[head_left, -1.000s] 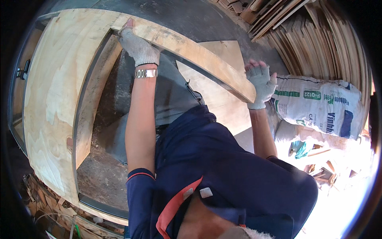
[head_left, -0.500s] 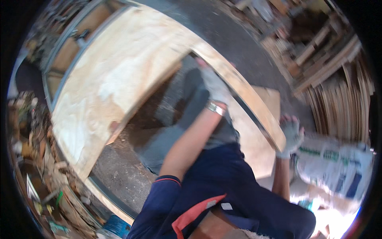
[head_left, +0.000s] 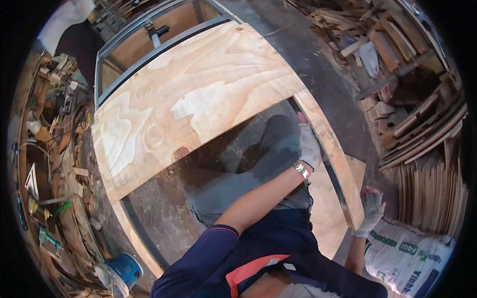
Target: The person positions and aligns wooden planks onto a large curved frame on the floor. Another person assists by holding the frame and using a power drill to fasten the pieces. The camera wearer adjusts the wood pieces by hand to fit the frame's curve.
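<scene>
A plywood panel (head_left: 194, 104) lies tilted across a long frame, from which a wooden rail (head_left: 334, 149) with a dark inner strip runs toward me. My left hand (head_left: 310, 146), in a pale fingerless glove with a metal watch at the wrist, is closed on the rail's inner side. Its thumb shows; the other fingers are mostly hidden by the rail. Beside the near end of that rail, on its outer side, is my gloved right hand (head_left: 370, 211). Its fingers are loosely bent and the thumb stands apart, with nothing visible in them.
My bent leg (head_left: 238, 188) is inside the frame. Another plywood sheet (head_left: 323, 208) lies under the rail. Stacked boards (head_left: 430, 193) and a white printed sack (head_left: 407, 256) are at right. A blue bucket (head_left: 121, 270) and wood scraps lie left. A person (head_left: 74, 44) is at far left.
The view has shifted, so the panel, rail and both hands appear lower and farther right. Both hands keep their places at the rail. The blue bucket shows more fully.
</scene>
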The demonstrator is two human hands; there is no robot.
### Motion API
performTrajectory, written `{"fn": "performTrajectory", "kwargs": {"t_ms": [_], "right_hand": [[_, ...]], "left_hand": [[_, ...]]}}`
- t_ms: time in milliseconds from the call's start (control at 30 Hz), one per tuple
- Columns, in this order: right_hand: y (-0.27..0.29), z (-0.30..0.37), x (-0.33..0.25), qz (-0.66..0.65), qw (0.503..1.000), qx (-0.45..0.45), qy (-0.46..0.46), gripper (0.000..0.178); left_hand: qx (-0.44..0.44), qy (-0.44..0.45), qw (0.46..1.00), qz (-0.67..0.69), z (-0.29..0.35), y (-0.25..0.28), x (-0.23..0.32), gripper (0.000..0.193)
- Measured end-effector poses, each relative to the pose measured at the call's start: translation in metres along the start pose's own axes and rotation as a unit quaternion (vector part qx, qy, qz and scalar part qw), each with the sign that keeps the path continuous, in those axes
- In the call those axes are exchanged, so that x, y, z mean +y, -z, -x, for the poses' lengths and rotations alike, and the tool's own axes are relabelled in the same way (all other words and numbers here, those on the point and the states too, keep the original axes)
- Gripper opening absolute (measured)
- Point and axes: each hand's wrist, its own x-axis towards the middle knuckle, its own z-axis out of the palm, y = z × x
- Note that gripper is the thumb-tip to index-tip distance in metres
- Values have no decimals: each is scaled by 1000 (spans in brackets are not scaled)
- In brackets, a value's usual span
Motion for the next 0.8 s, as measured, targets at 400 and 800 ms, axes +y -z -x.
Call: {"fn": "performTrajectory", "kwargs": {"t_ms": [400,800], "right_hand": [[39,-18,3,266,963,19,46,58],[4,-1,-4,13,1000,-12,-6,59]], "left_hand": [[186,-186,925,-273,-10,7,-8,72],[-392,-529,281,-699,40,-36,75,68]]}}
